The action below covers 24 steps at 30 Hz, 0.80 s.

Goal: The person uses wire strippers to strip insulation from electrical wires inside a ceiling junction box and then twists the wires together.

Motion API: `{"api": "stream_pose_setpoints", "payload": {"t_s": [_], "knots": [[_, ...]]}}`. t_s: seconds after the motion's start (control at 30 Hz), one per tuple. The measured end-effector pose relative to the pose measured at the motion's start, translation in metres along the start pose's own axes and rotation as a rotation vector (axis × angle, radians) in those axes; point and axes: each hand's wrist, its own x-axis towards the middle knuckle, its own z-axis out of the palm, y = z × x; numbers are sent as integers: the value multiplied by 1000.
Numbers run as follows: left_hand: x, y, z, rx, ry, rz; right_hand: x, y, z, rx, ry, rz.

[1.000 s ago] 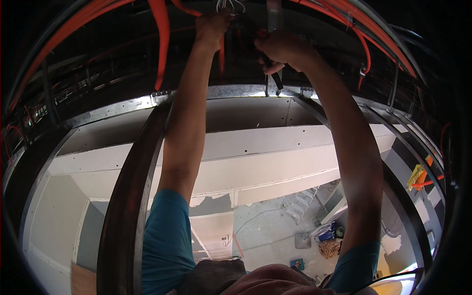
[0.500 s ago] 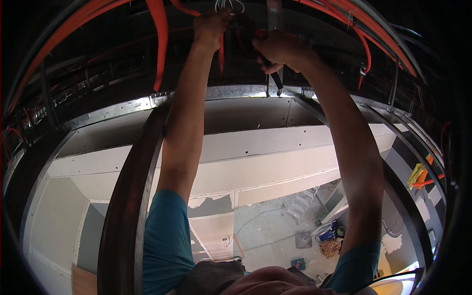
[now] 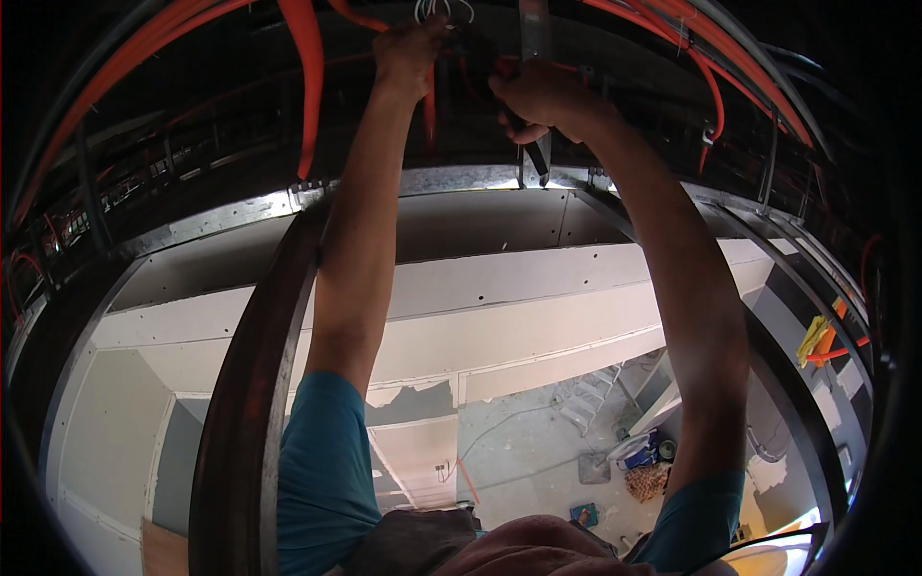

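Both my arms reach up into the dark ceiling space. My left hand [image 3: 405,53] is closed at the top edge, its fingers gripping thin white wires [image 3: 459,12] that curl above it. To its right, my right hand [image 3: 547,96] is wrapped round a pliers-like hand tool [image 3: 535,158] with black and red on its handles. One black handle end sticks out below the fist. The tool's head points toward my left hand, but darkness hides it. An orange conduit [image 3: 429,110] hangs just below my left hand, and a metal strip [image 3: 534,34] stands behind my right hand.
Dark metal ceiling rails flank me, one [image 3: 245,403] close by my left arm. A thick orange conduit [image 3: 304,91] hangs left of my hands; more orange conduits [image 3: 715,86] run at right. Far below are a floor [image 3: 519,446], a stepladder [image 3: 581,398] and a patterned bag [image 3: 646,482].
Both hands have shifted very slightly left. The grips on the wires and the tool look the same.
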Motion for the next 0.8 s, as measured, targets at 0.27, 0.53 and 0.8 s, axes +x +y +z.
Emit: {"api": "stream_pose_setpoints", "payload": {"t_s": [0.27, 0.53, 0.8], "knots": [[2, -2, 0, 14, 0, 24, -7, -12, -10, -94, -4, -7], [3, -9, -4, 98, 73, 178, -4, -81, -44, -532, -101, 16], [27, -45, -14, 65, 11, 287, -4, -106, -50, -675, -123, -30]]}}
